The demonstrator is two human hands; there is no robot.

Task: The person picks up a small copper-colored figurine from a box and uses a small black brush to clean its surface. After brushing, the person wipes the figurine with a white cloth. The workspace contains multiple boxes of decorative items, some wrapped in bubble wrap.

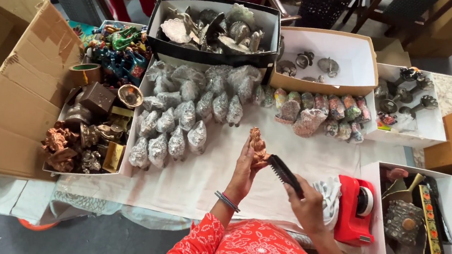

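Nearest to the camera is a red sleeve with white dots, and from it the left hand rises with thin bangles on the wrist; its fingers are pressed around the base of a small copper-coloured figurine; the figurine is brownish orange, finely moulded, and stands upright in the grip, its long axis running up and away from the person, its top toward the rows of packets. The right hand has its fingers closed on the handle of a black brush; the brush lies slanted, its head touching the lower side of the figurine, its handle going down to the right into the palm.

Both hands are over a desk covered with white cloth; just beside the right hand is a red tape dispenser, with a crumpled white cloth next to it. Behind the figurine lie rows of small items wrapped in clear plastic; further back a black box of silver-coloured pieces; at the left a tray of bronze figures and a large open cardboard carton; at the right several white boxes with small metal objects. The floor at lower left is grey; chair legs show at the top.
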